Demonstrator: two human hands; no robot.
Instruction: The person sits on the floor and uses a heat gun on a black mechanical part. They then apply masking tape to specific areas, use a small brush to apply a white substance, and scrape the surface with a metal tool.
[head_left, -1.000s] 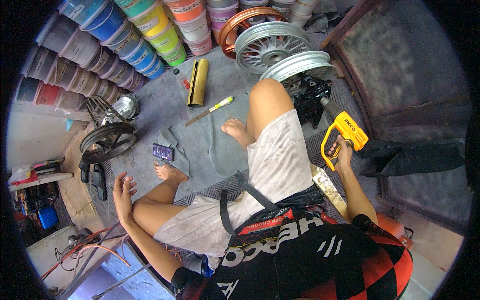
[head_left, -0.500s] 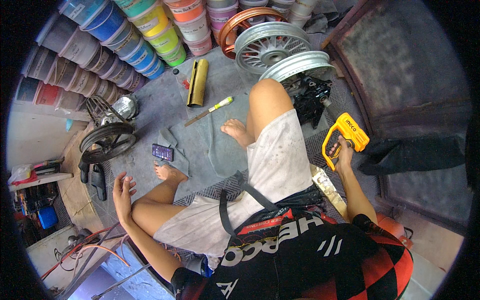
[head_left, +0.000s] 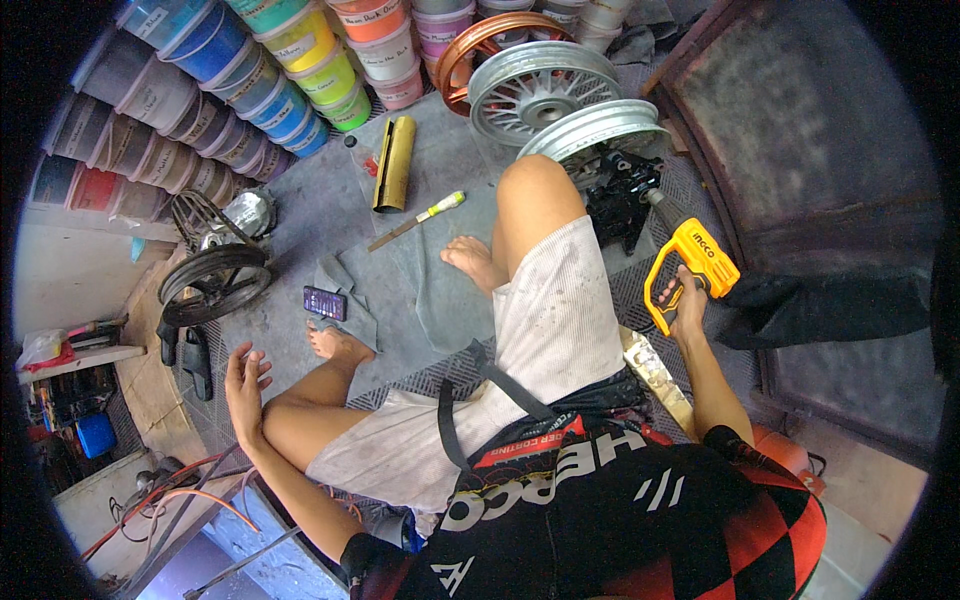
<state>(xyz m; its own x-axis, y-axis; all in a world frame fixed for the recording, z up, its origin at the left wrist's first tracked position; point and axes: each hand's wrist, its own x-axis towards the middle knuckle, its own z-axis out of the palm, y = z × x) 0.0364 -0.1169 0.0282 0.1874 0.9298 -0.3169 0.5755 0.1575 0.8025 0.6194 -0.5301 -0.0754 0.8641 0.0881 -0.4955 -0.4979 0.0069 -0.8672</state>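
My right hand [head_left: 685, 300] grips the handle of a yellow heat gun [head_left: 708, 258], its metal nozzle pointed at a black metal part [head_left: 620, 200] lying beside my right knee. My left hand [head_left: 248, 385] hangs by my left knee, fingers loosely curved and apart, holding nothing. A phone [head_left: 325, 304] rests on a grey cloth [head_left: 355, 330] by my left foot. Between my feet and the buckets are a long flat blade tool with a green and white handle [head_left: 440, 206] and a gold half-tube piece [head_left: 394, 163].
Stacked coloured buckets [head_left: 330, 75] line the back. Wheel rims [head_left: 545, 90] lean at upper right. A black wheel assembly [head_left: 215, 280] and slippers [head_left: 195, 365] sit at left. A dark metal panel [head_left: 800, 130] stands at right; cables [head_left: 200, 495] lie at lower left.
Very little differs. The view and both hands have shifted only slightly; the heat gun stays in my right hand, aimed at the black part.
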